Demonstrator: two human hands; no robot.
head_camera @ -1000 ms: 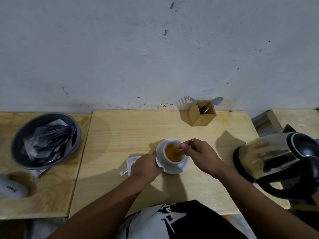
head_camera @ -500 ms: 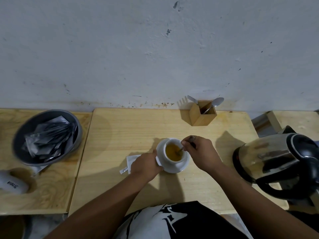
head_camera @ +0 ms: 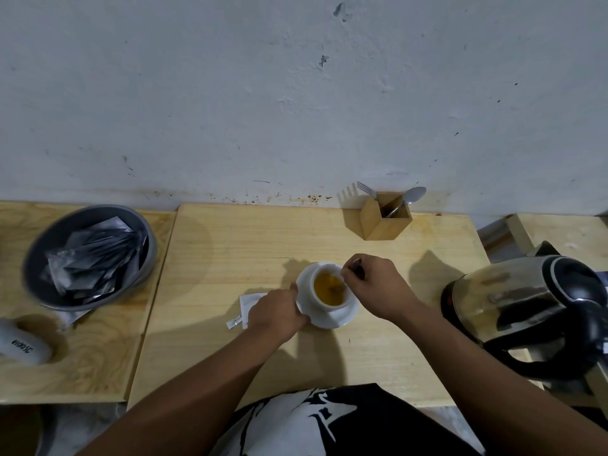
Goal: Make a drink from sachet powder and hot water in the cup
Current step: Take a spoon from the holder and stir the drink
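A white cup (head_camera: 320, 306) holding an orange-brown drink (head_camera: 329, 288) stands on a white saucer (head_camera: 342, 319) in the middle of the wooden table (head_camera: 230, 258). My left hand (head_camera: 276, 312) grips the saucer's left rim. My right hand (head_camera: 378, 284) is at the cup's right rim, fingers pinched on a spoon handle (head_camera: 357, 268) whose bowl dips into the drink. A torn white sachet (head_camera: 246, 302) lies flat just left of the saucer, partly hidden under my left hand.
A steel kettle (head_camera: 526, 301) with a black handle stands at the right edge. A wooden holder (head_camera: 385, 217) with a fork and a spoon sits by the wall. On the left, a grey bowl (head_camera: 36, 258) holds several sachets, with a white object (head_camera: 23, 347) below it.
My right hand has shifted slightly around the cup's rim with the spoon, stirring the drink. My left hand stays on the saucer.
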